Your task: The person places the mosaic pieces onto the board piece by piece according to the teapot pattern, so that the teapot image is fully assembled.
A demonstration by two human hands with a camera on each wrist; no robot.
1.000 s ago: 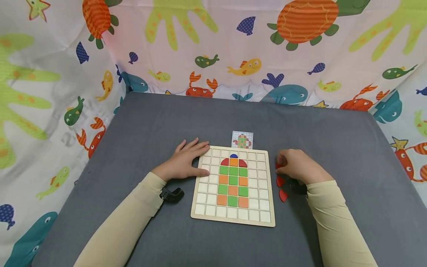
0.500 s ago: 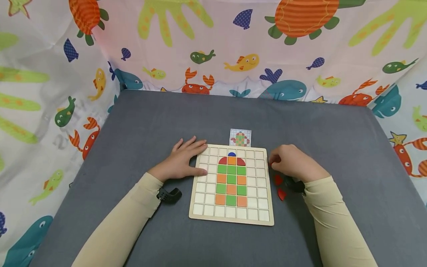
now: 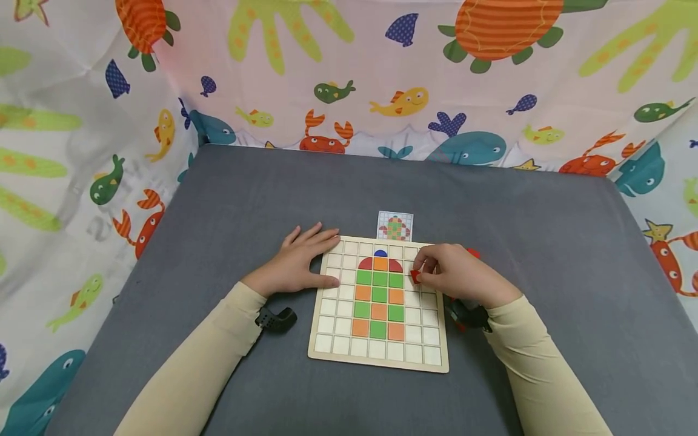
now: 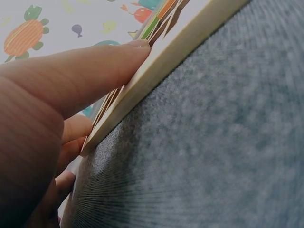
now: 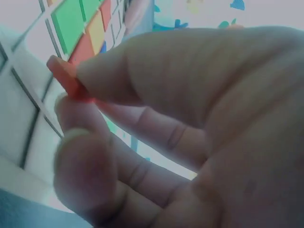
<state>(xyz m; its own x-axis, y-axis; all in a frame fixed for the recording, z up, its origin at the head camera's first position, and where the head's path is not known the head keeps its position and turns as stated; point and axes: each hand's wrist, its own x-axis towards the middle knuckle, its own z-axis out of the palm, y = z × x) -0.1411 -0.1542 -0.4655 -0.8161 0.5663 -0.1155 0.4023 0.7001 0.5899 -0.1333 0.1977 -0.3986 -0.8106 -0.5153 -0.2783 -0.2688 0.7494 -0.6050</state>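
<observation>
A wooden grid board lies on the grey cloth, with green, orange, red and blue tiles set in a tower shape down its middle. My left hand rests at the board's upper left edge, fingers spread; in the left wrist view its thumb lies over the rim. My right hand pinches a small red tile over the right-hand squares, beside the top green row. Seen from the right wrist, this red tile sits between thumb and fingertip, tilted close to the grid. Its full outline is hidden.
Behind the board's top edge lies a small pattern card. A red piece shows past my right hand, and another red bit peeks out below the wrist strap. A sea-animal curtain encloses the table's back and sides.
My right hand has moved left from the red pieces beside the board to over its right-hand squares, carrying a red tile. My left hand stays at the board's edge.
</observation>
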